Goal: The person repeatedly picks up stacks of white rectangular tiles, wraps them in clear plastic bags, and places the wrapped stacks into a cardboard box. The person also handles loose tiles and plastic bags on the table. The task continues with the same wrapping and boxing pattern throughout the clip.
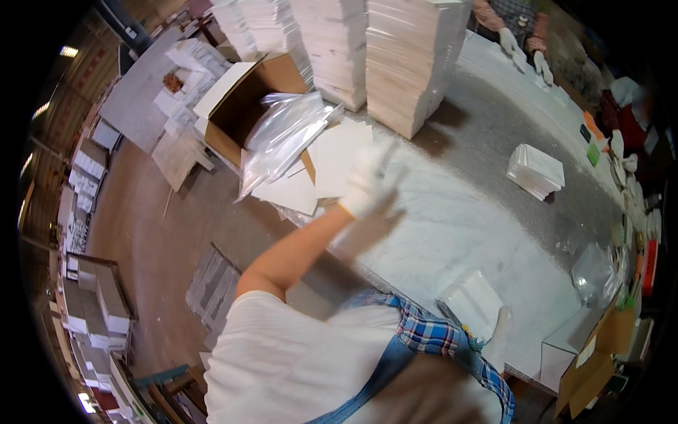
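My left hand (367, 180), in a white glove, is stretched out over the marble-patterned table (459, 226) and blurred by motion. It hovers beside loose white sheets (332, 159) and a clear plastic bag (282, 134); whether it holds anything is unclear. My right hand (500, 328), also gloved, is close to my body at the table's near edge. It grips the side of a small stack of white cards (470, 300).
Tall stacks of white sheets (409, 63) stand at the back, with an open cardboard box (247, 99) to their left. A small white stack (535, 169) lies mid-table. Another person's gloved hands (522, 53) work at the far end. Cardboard boxes (600, 346) and a plastic bag (593, 272) sit at the right.
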A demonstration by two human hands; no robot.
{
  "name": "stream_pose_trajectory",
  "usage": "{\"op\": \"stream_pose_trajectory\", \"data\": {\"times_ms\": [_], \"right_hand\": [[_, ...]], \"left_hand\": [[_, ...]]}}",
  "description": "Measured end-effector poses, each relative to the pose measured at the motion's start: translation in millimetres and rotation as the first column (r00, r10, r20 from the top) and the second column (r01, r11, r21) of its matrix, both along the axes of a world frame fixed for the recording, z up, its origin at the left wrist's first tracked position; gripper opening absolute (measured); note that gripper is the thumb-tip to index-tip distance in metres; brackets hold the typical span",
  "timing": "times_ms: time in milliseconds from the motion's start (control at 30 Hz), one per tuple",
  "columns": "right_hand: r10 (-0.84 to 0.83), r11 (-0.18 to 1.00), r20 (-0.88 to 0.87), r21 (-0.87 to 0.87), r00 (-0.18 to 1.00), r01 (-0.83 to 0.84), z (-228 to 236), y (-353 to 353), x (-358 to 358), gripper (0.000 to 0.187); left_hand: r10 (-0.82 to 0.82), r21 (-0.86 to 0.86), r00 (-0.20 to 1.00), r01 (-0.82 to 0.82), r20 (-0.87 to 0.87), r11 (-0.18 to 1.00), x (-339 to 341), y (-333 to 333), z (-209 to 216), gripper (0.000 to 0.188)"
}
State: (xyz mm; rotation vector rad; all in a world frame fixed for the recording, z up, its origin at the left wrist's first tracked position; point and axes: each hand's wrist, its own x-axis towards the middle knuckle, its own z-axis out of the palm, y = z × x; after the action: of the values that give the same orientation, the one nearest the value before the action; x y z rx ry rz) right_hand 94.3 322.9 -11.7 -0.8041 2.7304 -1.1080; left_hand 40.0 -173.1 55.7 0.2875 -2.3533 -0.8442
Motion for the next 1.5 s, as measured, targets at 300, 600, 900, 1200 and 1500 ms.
{"op": "stream_pose_trajectory", "data": {"times_ms": [300, 600, 900, 1200, 1500], "right_hand": [[-0.081, 0.994, 0.124, 0.079, 0.989, 0.072, 4, 3, -6, 0.115], [-0.025, 0.995, 0.112, -0.096, 0.993, 0.036, -24, 17, -8, 0.111], [0.005, 0.997, -0.002, -0.075, 1.000, -0.005, 8, -2, 1, 0.111], [0.001, 0.990, 0.051, 0.144, 0.999, -0.008, 37, -3, -8, 0.107], [-0.069, 0.995, 0.036, 0.069, 0.997, 0.066, -3, 8, 2, 0.121]], "left_hand": [[0.555, -0.193, 0.586, -0.565, 0.590, 0.802, 61, -108, -16, 0.075], [0.149, 0.174, 0.524, -0.517, 0.839, 0.838, 88, -101, -19, 0.068], [0.132, 0.529, 0.821, -0.471, 0.556, 0.706, 92, -77, 19, 0.044], [-0.561, 0.884, 0.826, 0.224, 0.051, 0.411, 5, 99, 138, 0.020], [-0.987, 0.885, 0.123, 0.441, 0.107, 0.151, -82, 388, 177, 0.023]]}}
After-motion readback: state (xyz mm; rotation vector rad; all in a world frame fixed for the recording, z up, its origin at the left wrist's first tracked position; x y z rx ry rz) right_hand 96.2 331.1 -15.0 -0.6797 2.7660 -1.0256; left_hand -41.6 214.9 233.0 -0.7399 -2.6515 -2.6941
